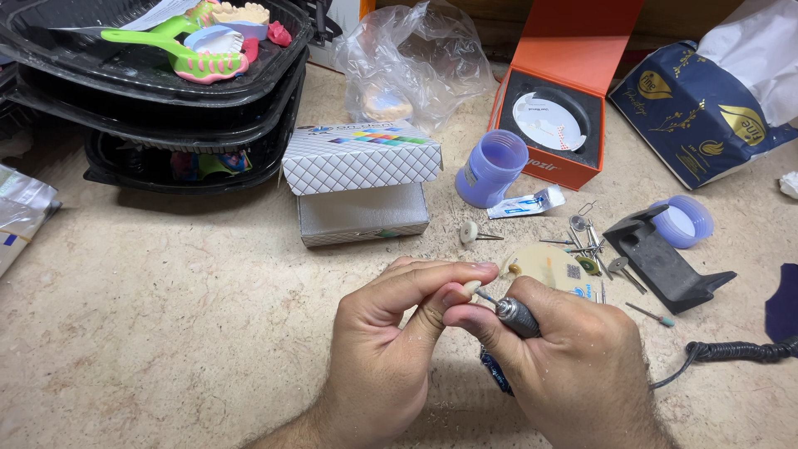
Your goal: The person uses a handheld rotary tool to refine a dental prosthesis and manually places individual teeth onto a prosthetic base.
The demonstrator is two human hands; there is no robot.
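Grinding looks underway: left hand (pixel 391 324) pinches a small pale tooth piece (pixel 471 288) between fingertips, right hand (pixel 565 349) clamps the rotary handpiece (pixel 515 316), bur touching it, near the white box (pixel 362 179).

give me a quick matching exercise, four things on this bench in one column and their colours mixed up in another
Things:
1. open box
2. plastic cup
3. stacked trays
4. stand

Colours:
A. lilac
B. dark grey
C. orange
D. black

Pairs: 1-C, 2-A, 3-D, 4-B

The left hand pinches a small pale piece; the right hand holds a rotary handpiece to it.
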